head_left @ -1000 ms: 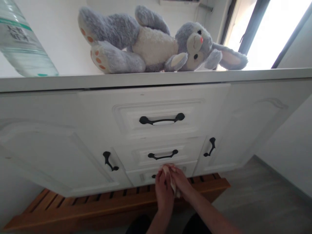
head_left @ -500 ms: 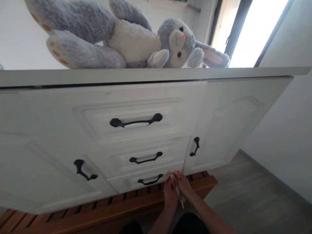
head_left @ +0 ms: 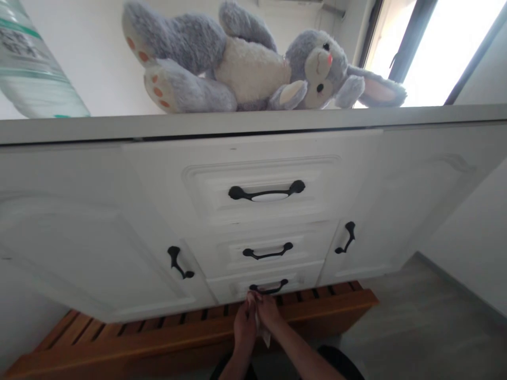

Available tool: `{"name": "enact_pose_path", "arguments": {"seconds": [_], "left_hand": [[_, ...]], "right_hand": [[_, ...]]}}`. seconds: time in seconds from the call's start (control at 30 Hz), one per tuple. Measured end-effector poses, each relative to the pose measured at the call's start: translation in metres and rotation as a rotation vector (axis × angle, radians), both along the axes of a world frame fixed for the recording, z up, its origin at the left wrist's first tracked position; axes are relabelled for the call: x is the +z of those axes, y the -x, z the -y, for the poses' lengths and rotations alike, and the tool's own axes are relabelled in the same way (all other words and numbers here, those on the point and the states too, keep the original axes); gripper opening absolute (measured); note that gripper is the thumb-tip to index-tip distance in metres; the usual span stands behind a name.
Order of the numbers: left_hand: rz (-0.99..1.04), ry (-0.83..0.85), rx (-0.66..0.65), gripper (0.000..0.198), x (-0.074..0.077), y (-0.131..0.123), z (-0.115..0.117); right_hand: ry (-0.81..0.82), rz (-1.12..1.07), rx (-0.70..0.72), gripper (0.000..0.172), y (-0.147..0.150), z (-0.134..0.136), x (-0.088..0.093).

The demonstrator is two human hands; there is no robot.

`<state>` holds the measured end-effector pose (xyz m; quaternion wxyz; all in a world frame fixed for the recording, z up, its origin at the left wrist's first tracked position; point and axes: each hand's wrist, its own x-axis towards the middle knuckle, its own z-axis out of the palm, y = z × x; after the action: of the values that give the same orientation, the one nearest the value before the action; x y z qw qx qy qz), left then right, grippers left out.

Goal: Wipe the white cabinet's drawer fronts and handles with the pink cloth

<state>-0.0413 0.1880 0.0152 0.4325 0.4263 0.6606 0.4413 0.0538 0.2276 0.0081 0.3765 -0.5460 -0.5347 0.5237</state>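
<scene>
The bottle carries dark print too blurred to read

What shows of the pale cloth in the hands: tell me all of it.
The pale cloth looks thin, soft and off-white, without any pattern that can be made out. It is bunched between the left hand and the right hand, which hide much of it. A loose end hangs below them, tapering to a point in front of the wooden bench. Its upper part is near the left end of the bottom drawer's black handle; whether they touch cannot be told.
</scene>
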Motion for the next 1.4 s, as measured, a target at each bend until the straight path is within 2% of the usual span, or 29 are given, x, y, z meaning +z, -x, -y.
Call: {"name": "enact_pose_path", "arguments": {"seconds": [0.13, 0.23, 0.3, 0.43, 0.53, 0.67, 0.73, 0.83, 0.97, 1.07, 1.13, 1.23, 1.4], "left_hand": [[-0.044, 0.018, 0.088, 0.08, -0.002, 0.063, 0.007], [-0.046, 0.017, 0.122, 0.074, 0.005, 0.089, 0.009], [-0.052, -0.01, 0.164, 0.067, 0.021, 0.096, 0.01], [-0.12, -0.177, 0.237, 0.056, 0.069, 0.095, 0.022], [-0.123, -0.217, 0.179, 0.054, 0.086, 0.083, 0.032], [-0.098, -0.167, 0.087, 0.056, 0.08, 0.055, 0.03], [-0.112, -0.181, 0.037, 0.054, 0.075, 0.038, 0.022], [-0.132, -0.217, -0.074, 0.05, 0.072, 0.004, 0.011], [-0.164, -0.313, -0.233, 0.046, 0.074, -0.055, 0.001], [-0.12, -0.355, -0.329, 0.046, 0.079, -0.097, -0.004], [-0.075, -0.354, -0.386, 0.046, 0.08, -0.115, -0.006], [-0.06, -0.341, -0.434, 0.047, 0.069, -0.124, -0.007], [-0.094, -0.307, -0.509, 0.043, 0.028, -0.114, -0.01]], "right_hand": [[0.029, -0.024, 0.003, 0.029, 0.073, 0.006, 0.005], [0.023, -0.052, 0.015, 0.031, 0.104, 0.01, 0.022], [-0.014, -0.086, 0.029, 0.031, 0.112, 0.013, 0.045], [-0.159, -0.227, 0.083, 0.033, 0.105, 0.019, 0.098], [-0.116, -0.385, 0.055, 0.029, 0.091, 0.023, 0.115], [0.172, -0.551, -0.029, 0.029, 0.066, 0.021, 0.103], [0.242, -0.593, -0.054, 0.033, 0.047, 0.018, 0.097], [0.219, -0.625, -0.101, 0.035, 0.007, 0.015, 0.095], [0.189, -0.626, -0.192, 0.033, -0.062, 0.015, 0.098], [0.15, -0.568, -0.28, 0.032, -0.108, 0.016, 0.097], [0.123, -0.512, -0.294, 0.033, -0.129, 0.016, 0.092], [0.077, -0.347, -0.267, 0.036, -0.145, 0.014, 0.073], [0.053, -0.043, -0.197, 0.047, -0.146, 0.013, 0.031]]}}
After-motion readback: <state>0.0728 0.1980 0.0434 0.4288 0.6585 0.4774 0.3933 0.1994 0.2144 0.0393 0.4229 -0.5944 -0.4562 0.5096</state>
